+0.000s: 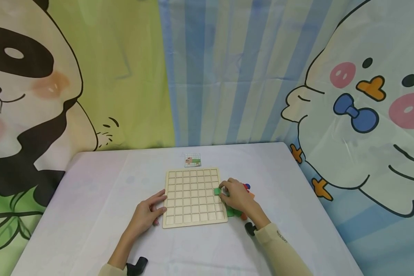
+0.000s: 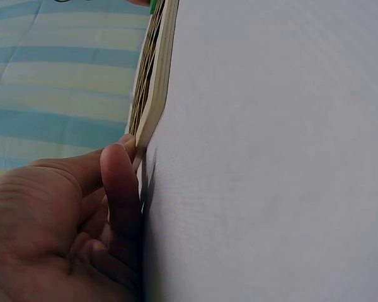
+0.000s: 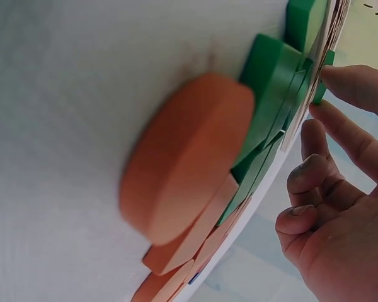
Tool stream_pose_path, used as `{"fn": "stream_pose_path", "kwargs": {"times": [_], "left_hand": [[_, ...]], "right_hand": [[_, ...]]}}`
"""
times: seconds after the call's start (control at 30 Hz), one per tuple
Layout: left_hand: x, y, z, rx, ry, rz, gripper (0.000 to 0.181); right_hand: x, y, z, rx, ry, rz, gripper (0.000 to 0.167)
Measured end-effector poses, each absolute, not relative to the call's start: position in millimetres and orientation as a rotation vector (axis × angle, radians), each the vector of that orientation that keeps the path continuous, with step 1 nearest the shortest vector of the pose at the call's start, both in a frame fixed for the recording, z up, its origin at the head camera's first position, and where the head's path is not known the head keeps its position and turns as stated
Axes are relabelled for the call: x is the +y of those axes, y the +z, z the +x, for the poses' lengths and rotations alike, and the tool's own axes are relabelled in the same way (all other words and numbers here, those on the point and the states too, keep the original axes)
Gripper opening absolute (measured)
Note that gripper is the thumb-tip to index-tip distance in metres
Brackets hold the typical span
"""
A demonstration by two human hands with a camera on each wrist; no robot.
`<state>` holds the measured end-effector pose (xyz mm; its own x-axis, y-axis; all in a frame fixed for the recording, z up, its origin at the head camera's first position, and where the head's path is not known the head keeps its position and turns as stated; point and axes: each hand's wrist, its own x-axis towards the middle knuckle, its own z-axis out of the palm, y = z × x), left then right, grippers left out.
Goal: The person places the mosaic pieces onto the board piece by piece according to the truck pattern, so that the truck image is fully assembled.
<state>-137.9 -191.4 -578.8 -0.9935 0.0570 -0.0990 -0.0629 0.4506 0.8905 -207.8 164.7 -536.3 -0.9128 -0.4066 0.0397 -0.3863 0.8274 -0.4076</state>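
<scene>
A wooden board (image 1: 193,209) divided into a grid of square cells lies on the white table. My left hand (image 1: 145,212) rests against its left edge, finger and thumb touching the rim; in the left wrist view that hand (image 2: 57,220) is beside the board's side (image 2: 160,75). At the board's right edge, my right hand (image 1: 236,193) pinches a small green block (image 1: 217,191) between thumb and finger. The right wrist view has the same green block (image 3: 325,78) at the fingertips, with the other fingers curled loosely.
Right of the board lie several loose pieces: green blocks (image 3: 268,88), an orange round piece (image 3: 186,157), other orange blocks and a blue piece (image 1: 247,186). A small picture card (image 1: 192,160) with a grid pattern lies behind the board. Printed curtains (image 1: 224,76) hang behind the table.
</scene>
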Motion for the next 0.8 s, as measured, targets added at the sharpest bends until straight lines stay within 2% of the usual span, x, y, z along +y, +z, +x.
{"fn": "stream_pose_path", "kwargs": {"times": [0.8], "left_hand": [[-190.9,-578.3,-138.7,2.564,1.587,-0.028,0.054]], "right_hand": [[162.9,-536.0,-209.4,2.941,-0.607,-0.623,0.025]]}}
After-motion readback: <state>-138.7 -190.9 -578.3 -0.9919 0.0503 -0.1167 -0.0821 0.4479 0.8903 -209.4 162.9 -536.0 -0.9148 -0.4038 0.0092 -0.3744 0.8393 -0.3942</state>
